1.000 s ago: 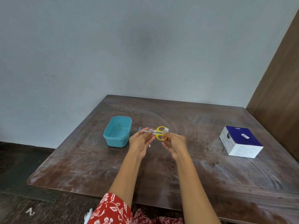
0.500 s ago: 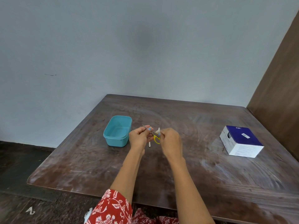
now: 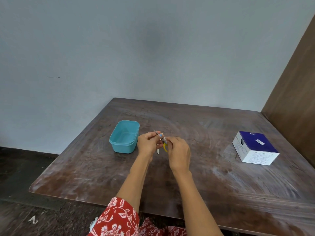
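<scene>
Plain pale grey wall at the back, brown wooden panel (image 3: 293, 99) off to the right, scuffed dark wooden bench (image 3: 204, 176) in front. Both hands up over the middle of it, close together. Left hand (image 3: 148, 143) curled round the blade end of some small scissors (image 3: 164, 147), thin metal tip poking out past the fingers toward the far left. Right hand (image 3: 179, 151) closed round the yellow handle end, just one loop peeking out between the two hands. Tiny white bit right where the fingertips meet, honestly too small to tell what. Scissors held just above the bench, not lying on it. Little white piece (image 3: 158, 151) down on the wood right below the hands. Open teal tub (image 3: 125, 136) just left of the left hand. Blue-topped white box (image 3: 254, 148) well off to the right. Red floral fabric (image 3: 119, 218) along the bottom edge.
</scene>
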{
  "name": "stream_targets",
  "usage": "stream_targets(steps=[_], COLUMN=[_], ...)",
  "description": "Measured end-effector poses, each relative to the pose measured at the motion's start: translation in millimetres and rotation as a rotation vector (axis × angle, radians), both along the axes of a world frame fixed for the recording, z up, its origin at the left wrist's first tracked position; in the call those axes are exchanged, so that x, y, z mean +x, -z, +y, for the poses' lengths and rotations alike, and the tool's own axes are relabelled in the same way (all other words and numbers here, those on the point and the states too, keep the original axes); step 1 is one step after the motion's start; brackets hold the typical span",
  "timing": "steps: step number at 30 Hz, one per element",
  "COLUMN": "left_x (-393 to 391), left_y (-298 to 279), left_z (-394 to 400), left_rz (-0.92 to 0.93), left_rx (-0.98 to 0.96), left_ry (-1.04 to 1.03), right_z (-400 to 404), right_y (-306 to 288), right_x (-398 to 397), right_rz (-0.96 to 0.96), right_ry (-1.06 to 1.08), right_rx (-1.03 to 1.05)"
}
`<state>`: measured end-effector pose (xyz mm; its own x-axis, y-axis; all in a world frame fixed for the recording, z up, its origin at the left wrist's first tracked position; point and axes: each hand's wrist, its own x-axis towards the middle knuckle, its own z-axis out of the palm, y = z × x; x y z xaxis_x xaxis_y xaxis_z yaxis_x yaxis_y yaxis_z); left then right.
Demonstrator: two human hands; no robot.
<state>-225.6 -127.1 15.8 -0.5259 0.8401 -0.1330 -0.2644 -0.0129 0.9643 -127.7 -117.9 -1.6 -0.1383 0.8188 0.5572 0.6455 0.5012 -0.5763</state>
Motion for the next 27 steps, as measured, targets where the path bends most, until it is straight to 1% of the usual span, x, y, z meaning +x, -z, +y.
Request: stream_targets(steps=[3, 7, 10, 12, 15, 22, 27], left_x=[-2.0, -3.8, -2.5, -3.3, -5.8, -6.2, -10.1], left_y=[-1.7, -3.4, -3.5, -3.1, -1.8, -4.9, -6.0], left_z=[2.4, 4.7, 5.0, 6.3, 7.1, 8.8, 10.0], left_rz=[0.02, 0.033, 0.06, 0.068, 0.08, 0.108, 0.158], left_rx=[-0.006, -0.008, -0.009, -0.014, -0.033, -0.029, -0.04], left_ry=[-0.007, -0.003, 0.004, -0.003, -0.015, 0.005, 0.012], right_z=[-0.9, -1.7, -1.6, -3.5, -7.0, -5.6, -8.5], right_y=[4.8, 5.9, 1.1, 1.6, 6.7, 4.0, 7.6], right_x=[0.2, -0.2, -4.1, -4.6, -2.2, -2.8, -0.5], right_rz=[-0.012, 0.006, 0.047, 0.037, 0.014, 0.062, 0.067], right_ry=[0.006, -0.011, -0.036, -0.037, -0.027, -0.099, -0.097], right_rx=[0.011, -0.042, -0.006, 0.009, 0.009, 0.002, 0.014])
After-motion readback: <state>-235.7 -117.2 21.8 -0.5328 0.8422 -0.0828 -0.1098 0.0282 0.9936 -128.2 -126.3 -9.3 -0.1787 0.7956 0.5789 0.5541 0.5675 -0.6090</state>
